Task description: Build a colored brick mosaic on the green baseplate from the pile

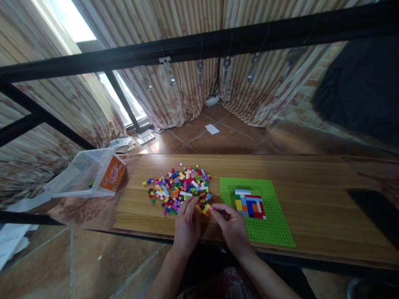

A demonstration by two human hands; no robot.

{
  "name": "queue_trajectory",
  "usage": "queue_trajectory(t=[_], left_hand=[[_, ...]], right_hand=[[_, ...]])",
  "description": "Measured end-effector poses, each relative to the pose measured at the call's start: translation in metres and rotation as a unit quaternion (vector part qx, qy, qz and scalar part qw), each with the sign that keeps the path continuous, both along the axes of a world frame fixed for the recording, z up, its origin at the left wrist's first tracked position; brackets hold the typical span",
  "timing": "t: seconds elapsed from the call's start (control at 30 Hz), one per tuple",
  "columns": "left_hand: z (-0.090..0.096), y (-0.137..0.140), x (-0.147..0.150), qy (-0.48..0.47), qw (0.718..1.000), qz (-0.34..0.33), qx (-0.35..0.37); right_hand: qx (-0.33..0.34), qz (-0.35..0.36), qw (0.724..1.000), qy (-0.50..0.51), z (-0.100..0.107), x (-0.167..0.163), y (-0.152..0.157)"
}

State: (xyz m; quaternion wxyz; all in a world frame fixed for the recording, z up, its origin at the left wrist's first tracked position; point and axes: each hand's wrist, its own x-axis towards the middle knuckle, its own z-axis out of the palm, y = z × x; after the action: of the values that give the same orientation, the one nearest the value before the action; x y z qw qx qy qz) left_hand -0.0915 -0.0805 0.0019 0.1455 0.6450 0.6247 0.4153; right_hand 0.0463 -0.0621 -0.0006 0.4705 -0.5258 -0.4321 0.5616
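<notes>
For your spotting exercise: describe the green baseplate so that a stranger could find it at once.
On the wooden table, look right of the brick pile, beside the right hand. The baseplate is the only flat, studded green square, with a small patch of coloured bricks built on it.

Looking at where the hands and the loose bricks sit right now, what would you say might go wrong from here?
1. The pile of small multicoloured plastic bricks lies loose on the wooden table; the left hand resting at its near edge might sweep some toward the table edge.
2. The right hand works beside the green studded baseplate, whose near edge lies close to the table's front; a nudge could shift it and the partly built coloured brick block.
</notes>
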Motion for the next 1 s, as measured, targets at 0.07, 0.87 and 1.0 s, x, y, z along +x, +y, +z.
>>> queue_trajectory(t=[0.07,0.87,1.0], left_hand=[[0.008,-0.003,0.004,-0.057,0.998,-0.009,-0.029],[0.024,-0.003,0.06,-0.503,0.813,-0.121,-0.268],[0.021,0.0,0.06,-0.497,0.819,-0.112,-0.265]], right_hand=[[0.012,0.011,1.0,-0.001,0.003,0.002,-0.001],[-0.049,0.074,0.996,-0.003,0.035,0.06,-0.009],[-0.045,0.085,0.995,-0.024,0.033,0.065,-0.007]])
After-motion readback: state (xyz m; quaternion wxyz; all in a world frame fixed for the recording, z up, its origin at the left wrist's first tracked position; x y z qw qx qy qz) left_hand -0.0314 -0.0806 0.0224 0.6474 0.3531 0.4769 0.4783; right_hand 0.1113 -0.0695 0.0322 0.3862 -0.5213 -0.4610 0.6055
